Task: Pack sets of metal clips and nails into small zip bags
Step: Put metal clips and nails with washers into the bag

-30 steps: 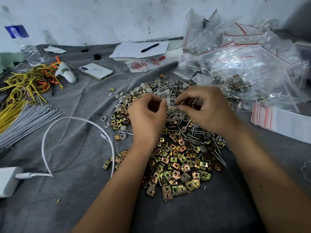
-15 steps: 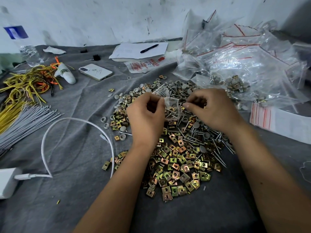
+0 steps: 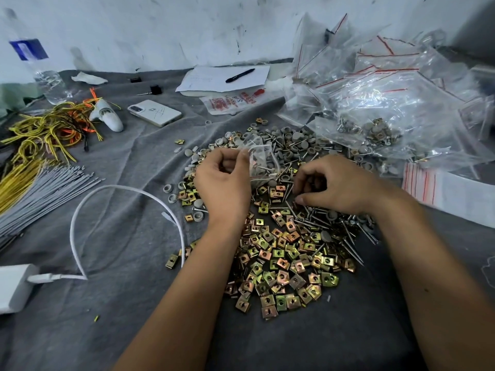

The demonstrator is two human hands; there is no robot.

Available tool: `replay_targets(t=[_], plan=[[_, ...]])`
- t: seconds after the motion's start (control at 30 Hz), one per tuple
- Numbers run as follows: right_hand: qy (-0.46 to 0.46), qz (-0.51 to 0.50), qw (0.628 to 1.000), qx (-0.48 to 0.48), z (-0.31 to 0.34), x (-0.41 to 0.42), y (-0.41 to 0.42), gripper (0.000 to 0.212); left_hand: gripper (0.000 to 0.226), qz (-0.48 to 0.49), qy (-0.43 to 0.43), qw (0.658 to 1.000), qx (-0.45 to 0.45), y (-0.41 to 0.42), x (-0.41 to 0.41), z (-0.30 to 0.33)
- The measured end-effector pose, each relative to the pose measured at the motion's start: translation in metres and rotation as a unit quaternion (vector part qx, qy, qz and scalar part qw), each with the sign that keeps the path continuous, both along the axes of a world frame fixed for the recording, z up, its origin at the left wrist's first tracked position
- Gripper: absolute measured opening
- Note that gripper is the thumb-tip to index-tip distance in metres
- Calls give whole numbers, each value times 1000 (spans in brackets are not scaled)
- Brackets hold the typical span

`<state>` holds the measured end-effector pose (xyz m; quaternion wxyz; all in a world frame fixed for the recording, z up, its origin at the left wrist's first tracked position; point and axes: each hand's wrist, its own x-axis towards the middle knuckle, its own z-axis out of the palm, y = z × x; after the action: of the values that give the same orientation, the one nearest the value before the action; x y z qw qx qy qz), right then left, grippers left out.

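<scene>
A heap of square brass-coloured metal clips point(image 3: 284, 261) lies on the grey cloth in front of me. Beyond it are long nails point(image 3: 334, 226) and grey round caps point(image 3: 292, 140). My left hand point(image 3: 225, 186) pinches a small clear zip bag point(image 3: 261, 159) by its edge and holds it up over the pile; a nail shows inside it. My right hand point(image 3: 337, 186) is apart from the bag, low over the nails and clips, fingers curled with thumb and forefinger together. What it pinches is too small to tell.
A heap of clear zip bags point(image 3: 388, 84), some filled, is at the back right, with a flat stack point(image 3: 450, 191) at right. A white cable point(image 3: 128, 194) and charger point(image 3: 13, 287) lie left, near wire bundles point(image 3: 34, 162), a phone point(image 3: 154, 112), paper with pen point(image 3: 230, 76).
My right hand let go of the bag and dropped to the right onto the nails. The left hand keeps the bag, now lifted a little higher.
</scene>
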<state>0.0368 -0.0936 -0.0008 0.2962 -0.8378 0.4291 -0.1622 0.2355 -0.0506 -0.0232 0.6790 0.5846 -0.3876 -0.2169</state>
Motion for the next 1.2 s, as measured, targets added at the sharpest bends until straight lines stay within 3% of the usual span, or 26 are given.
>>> replay_targets(t=[0.17,0.43,0.53,0.67,0.73,0.83,0.93,1.07,1.13,1.2], plan=[[15,0,1000,-14,-1,-3,-2,11,22,7,30,1000,-2,-2,3,-3],[-9,2,1000,-26,2,-4,-1,11,20,-4,9,1000,8,-1,2,-2],[-112,-39,991,-70,4,-1,1,11,19,-3,-11,1000,11,0,1,-1],[-304,-89,937,-145,6,12,8,12,14,-20,-80,996,25,2,-3,1],[-338,-97,919,-178,4,20,11,12,13,-33,-114,993,26,4,-6,2],[-313,-101,923,-201,1,31,14,12,11,-45,-133,990,17,5,-8,2],[-295,-101,936,-165,-2,34,15,17,11,-42,-115,992,17,4,-7,2],[-337,-173,906,-190,-1,19,6,10,18,-16,-62,998,15,3,-3,1],[-283,-213,910,-218,-2,8,-2,9,21,-3,-40,999,10,1,-1,1],[-188,-210,937,-206,-6,2,-8,16,21,4,-26,1000,9,0,0,0]])
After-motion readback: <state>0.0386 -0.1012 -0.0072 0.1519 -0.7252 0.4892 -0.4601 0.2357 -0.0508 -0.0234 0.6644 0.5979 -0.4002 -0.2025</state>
